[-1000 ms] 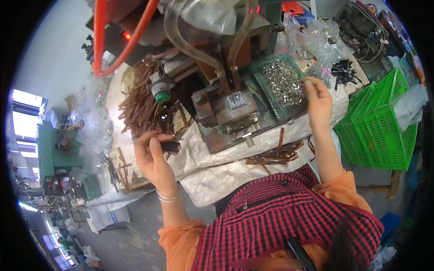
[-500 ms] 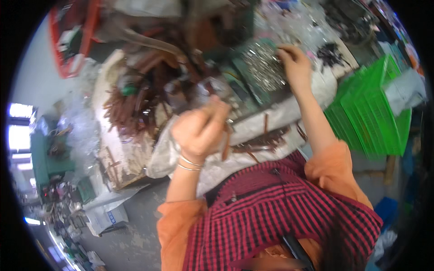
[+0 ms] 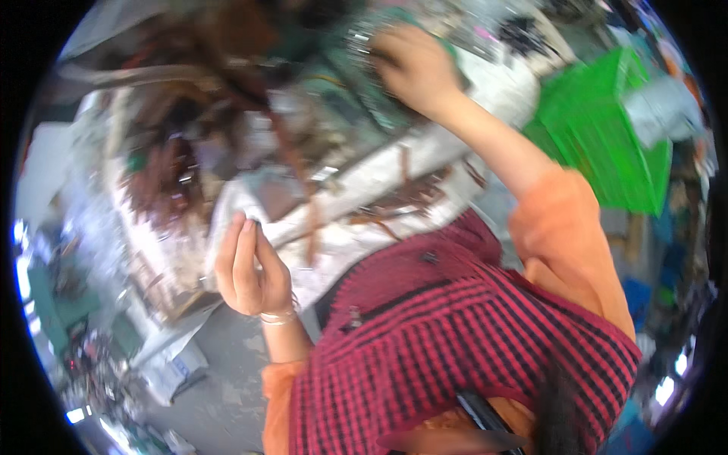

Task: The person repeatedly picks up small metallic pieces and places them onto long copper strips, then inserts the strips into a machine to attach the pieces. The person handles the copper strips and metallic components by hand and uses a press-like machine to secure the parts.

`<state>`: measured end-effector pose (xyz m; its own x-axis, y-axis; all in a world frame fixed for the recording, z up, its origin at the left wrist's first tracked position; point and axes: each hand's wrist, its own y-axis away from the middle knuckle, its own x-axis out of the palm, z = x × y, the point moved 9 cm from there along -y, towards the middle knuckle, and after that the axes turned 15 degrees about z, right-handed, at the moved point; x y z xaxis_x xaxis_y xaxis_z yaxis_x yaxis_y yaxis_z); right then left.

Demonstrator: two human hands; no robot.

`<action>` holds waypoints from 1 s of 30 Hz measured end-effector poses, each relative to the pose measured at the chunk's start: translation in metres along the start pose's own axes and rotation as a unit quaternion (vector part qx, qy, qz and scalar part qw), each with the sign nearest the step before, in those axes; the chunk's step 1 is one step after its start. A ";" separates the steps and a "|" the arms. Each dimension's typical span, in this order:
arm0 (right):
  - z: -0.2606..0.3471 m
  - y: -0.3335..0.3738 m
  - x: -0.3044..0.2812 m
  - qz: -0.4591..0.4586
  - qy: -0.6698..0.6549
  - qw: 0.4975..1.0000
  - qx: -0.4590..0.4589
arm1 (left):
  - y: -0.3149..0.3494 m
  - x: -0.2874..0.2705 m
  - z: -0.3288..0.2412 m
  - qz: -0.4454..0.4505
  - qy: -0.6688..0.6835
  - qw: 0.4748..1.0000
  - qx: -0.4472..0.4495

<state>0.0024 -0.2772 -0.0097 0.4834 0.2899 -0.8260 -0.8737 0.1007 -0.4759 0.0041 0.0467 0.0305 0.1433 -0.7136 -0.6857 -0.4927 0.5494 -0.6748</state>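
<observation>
My left hand is raised beside the front edge of the workbench, palm turned up. Its thumb and fingertips pinch together, and a small dark thing shows at their tips, too little to name. On the far side of the bench, my right hand is over a green tray of small shiny metal pieces. Its fingers bend closed into the pile; blur hides what the tips hold. A narrow brown strip hangs over the bench's edge between my hands.
A heap of brown strips lies on the bench's left. More brown scraps rest on white sheeting along the front. A green plastic crate stands at the right, a grey cloth over its rim. Small black pieces lie beyond.
My left hand has drawn back toward me and to the left, turning palm up. The right hand has reached farther over the metal pieces. The whole view has shifted and blurred.
</observation>
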 end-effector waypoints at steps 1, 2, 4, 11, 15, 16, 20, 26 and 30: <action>-0.011 0.011 -0.004 -0.025 -0.019 0.999 0.043 | 0.009 -0.017 0.025 -0.035 -0.055 0.995 -0.074; -0.019 0.018 -0.008 -0.046 -0.045 0.996 0.058 | 0.013 -0.035 0.060 -0.048 -0.061 0.983 -0.163; -0.024 0.026 -0.018 -0.060 -0.120 0.985 0.107 | 0.004 -0.072 0.107 -0.026 -0.132 0.969 -0.208; -0.002 0.012 -0.006 -0.041 -0.246 0.959 0.135 | -0.049 -0.017 0.146 0.148 -0.220 0.954 -0.136; 0.001 0.016 -0.011 -0.058 -0.253 0.953 0.154 | -0.037 0.048 0.177 0.224 -0.384 0.879 -0.175; -0.005 0.024 -0.012 -0.069 -0.241 0.957 0.149 | -0.026 0.059 0.195 0.231 -0.399 0.868 -0.186; -0.026 0.076 -0.048 -0.119 -0.145 0.964 0.188 | -0.022 0.055 0.191 0.242 -0.340 0.888 -0.191; 0.022 0.059 -0.065 -0.073 -0.275 0.943 0.169 | -0.034 0.009 0.165 0.105 -0.022 0.965 -0.240; 0.083 -0.014 -0.053 -0.065 -0.320 0.944 0.040 | -0.028 0.012 0.171 0.044 0.142 0.948 -0.283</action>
<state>-0.0153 -0.2145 0.0659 0.4766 0.7839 -0.3980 -0.8230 0.2387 -0.5154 0.1663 0.0965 -0.0052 -0.1174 -0.8080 -0.5773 -0.8845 0.3494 -0.3091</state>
